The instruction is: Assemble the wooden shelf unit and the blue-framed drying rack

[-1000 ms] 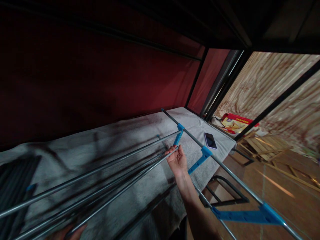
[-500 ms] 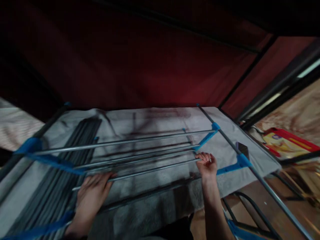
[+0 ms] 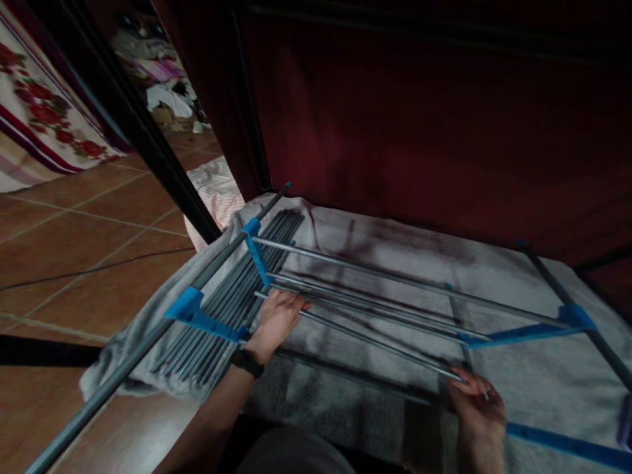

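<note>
A thin grey metal rod (image 3: 365,340) slants across a frame of tubes and blue plastic brackets. My left hand (image 3: 281,317) is closed around it near its left end, which sticks out beside the left blue bracket (image 3: 257,260). Near the other end, my right hand (image 3: 478,400) grips the same rod, its tip poking past the fingers. Parallel rods (image 3: 375,283) span from the left bracket to the right blue bracket (image 3: 523,334). Nearer me on the left side tube (image 3: 220,261) is another blue bracket (image 3: 202,320).
A bundle of loose grey rods (image 3: 222,316) lies on the grey blanket (image 3: 395,230) at the left. Behind stands a dark red panel (image 3: 419,131). A dark post (image 3: 148,145) and tiled floor (image 3: 54,243) with a black cable (image 3: 99,266) are further left.
The view has turned left, bringing the tiled floor and floral cloth into sight. Both hands keep hold of the rod, its left end now close to the left bracket.
</note>
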Motion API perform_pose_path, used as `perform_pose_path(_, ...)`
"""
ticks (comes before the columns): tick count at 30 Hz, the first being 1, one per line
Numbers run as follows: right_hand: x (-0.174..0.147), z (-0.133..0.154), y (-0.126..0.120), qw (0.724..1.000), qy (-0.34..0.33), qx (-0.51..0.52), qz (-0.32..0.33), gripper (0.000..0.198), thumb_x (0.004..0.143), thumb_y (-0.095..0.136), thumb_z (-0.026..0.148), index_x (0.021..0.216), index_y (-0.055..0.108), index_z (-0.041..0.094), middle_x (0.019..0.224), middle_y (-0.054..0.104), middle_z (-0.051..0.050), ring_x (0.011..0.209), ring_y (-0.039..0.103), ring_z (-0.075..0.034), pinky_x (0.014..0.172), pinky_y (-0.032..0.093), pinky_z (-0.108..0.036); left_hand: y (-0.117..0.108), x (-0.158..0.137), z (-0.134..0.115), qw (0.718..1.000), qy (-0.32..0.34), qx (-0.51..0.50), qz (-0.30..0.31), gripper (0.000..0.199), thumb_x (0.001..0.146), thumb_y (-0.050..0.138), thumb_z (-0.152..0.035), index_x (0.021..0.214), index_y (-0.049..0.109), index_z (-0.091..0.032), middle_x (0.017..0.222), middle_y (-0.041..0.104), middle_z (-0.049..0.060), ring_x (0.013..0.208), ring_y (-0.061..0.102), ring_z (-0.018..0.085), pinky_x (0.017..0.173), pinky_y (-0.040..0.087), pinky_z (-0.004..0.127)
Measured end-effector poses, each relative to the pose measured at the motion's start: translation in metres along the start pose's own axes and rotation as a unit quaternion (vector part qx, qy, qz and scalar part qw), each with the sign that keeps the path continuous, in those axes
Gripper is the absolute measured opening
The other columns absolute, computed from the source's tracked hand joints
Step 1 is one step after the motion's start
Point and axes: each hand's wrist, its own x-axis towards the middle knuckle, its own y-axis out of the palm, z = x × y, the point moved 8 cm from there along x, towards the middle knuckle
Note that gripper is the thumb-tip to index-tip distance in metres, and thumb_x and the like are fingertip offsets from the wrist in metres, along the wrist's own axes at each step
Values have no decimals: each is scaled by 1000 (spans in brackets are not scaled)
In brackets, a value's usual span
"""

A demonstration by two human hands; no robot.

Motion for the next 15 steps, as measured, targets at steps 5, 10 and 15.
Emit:
perform_pose_path(5,0,-1,-1,1000,0,28,-11,24,51,53,18,62,32,22,56,32,7,48,38,-12,50,39,-31,5,-1,0,1000,-3,0,6,30,103,42,-30,90,67,-22,88,74,6,93,65,27,87,40,43)
perform_pose_path(10,-1,-1,10,998,3,50,36,33,41,51,16,60,23,21,53,29,6,47,36,-11,49,39,-29,11,-6,6,1000,-8,-9,5,25,102,46,-27,96,70,-21,91,75,6,94,66,25,89,41,41)
perform_pose_path(15,2,1,9,996,-14,73,43,37,40,50,15,58,19,20,50,28,4,45,34,-10,47,40,-26,23,-10,9,999,-16,-2,36,27,102,46,-26,92,70,-19,85,75,7,88,67,23,87,42,37)
